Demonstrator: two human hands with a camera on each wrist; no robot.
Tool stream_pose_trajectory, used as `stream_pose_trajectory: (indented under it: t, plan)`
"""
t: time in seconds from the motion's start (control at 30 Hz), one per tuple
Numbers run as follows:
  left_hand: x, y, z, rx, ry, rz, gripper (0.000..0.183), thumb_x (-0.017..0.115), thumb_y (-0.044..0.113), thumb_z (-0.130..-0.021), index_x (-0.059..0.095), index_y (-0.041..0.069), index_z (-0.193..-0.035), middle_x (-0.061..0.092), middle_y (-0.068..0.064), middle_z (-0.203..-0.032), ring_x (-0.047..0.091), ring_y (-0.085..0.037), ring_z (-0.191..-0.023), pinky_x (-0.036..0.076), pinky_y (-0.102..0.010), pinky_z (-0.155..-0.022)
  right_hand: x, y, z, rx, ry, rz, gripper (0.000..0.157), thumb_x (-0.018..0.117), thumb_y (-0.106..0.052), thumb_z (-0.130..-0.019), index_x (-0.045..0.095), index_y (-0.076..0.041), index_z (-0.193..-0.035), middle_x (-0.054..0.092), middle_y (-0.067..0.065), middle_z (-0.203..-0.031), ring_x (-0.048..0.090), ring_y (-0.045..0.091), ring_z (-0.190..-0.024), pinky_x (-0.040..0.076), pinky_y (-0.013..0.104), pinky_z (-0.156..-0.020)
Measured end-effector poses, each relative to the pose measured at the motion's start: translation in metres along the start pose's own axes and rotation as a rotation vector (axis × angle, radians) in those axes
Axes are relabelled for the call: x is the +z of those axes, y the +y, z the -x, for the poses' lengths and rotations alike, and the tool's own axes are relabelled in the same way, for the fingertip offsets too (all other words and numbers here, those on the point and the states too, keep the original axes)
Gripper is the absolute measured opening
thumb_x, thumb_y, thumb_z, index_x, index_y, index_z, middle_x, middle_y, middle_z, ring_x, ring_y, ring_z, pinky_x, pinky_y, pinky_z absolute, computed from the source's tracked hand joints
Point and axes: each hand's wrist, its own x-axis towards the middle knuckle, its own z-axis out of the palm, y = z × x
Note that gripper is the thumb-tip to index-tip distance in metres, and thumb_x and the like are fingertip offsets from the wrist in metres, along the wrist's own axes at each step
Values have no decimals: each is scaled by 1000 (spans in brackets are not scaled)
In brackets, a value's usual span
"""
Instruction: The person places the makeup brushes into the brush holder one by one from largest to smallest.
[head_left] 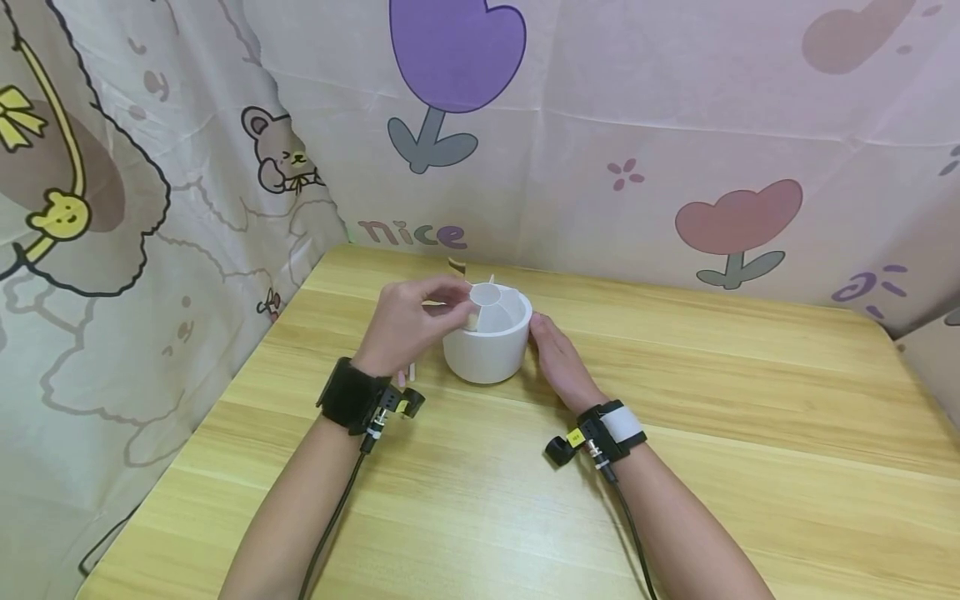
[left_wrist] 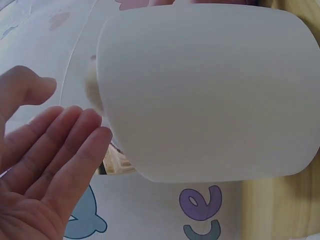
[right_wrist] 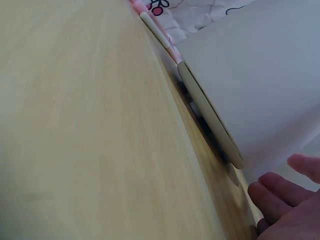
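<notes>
Low in the head view, two bare forearms reach inward over the pale wood-grain worktop point(head_left: 480, 517), the left rising to the right and the right slanting up to the left. Each wrist wears a dark strap, the left strap point(head_left: 352, 396) nearly all black, the right strap point(head_left: 611, 429) crossed by a light patch, and a cable runs back along each arm. The right hand point(head_left: 558, 358) lies sideways against the outer wall of a white round container point(head_left: 486, 358), its fingers loosely extended and touching that wall without closing round anything. Opposite, the left hand point(head_left: 405, 325) is raised to the rim, bent over from the left; in its wrist view the four fingers lie together, nearly straight, with the thumb well apart from them, and nothing is gripped. A small beige thing point(left_wrist: 91, 87) shows blurred at the rim near those fingertips. The container stands upright on the worktop between the two hands, its opening split by thin dividers round a central ring point(head_left: 485, 294). A pink stick point(head_left: 401, 378) and a white stick point(head_left: 412, 372) lie just left of it, partly under the left wrist. Beyond hangs a printed cloth point(head_left: 570, 200) with tulips and lettering.
</notes>
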Motion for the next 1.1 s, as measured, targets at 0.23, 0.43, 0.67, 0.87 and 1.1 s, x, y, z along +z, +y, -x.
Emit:
stream_pose_trajectory:
  t: [0.23, 0.43, 0.67, 0.87, 1.1]
  plan:
    - [-4, -1, -1, 1, 29, -31, 16, 69, 17, -87, 71, 8, -100, 73, 0, -95, 68, -8, -87, 54, -19, -75, 0, 0, 1, 4, 3, 1, 70, 23, -65, -97, 33, -20, -149, 32, -4, -154, 24, 13, -141, 19, 41, -116]
    - [-7, -2, -1, -15, 44, -33, 18, 68, 19, -88, 71, 7, -100, 72, -1, -94, 67, -8, -86, 54, -18, -75, -1, 1, 1, -11, 15, -1, 67, 21, -62, -98, 38, -17, -145, 35, -2, -152, 24, 14, -141, 19, 41, -116]
    - [-11, -5, -1, -13, 78, -54, 16, 67, 18, -88, 71, 8, -99, 73, -3, -94, 68, -11, -86, 55, -20, -73, 0, -1, 0, -2, 39, -6, 68, 24, -64, -97, 40, -15, -141, 39, 0, -148, 27, 16, -140, 19, 43, -116]
    - [-12, -5, -1, -29, 84, -57, 16, 67, 21, -89, 71, 9, -99, 73, -3, -94, 68, -12, -87, 55, -20, -73, 0, -1, 1, -10, 19, 3, 68, 22, -64, -97, 36, -20, -148, 34, -4, -152, 25, 12, -141, 18, 40, -116]
    - [-12, -7, -1, -18, 85, -61, 16, 67, 22, -89, 71, 9, -98, 73, -2, -92, 68, -11, -86, 56, -21, -73, -1, -1, 0, 23, 46, -7, 67, 26, -66, -96, 43, -13, -134, 43, 3, -144, 31, 18, -137, 21, 44, -115]
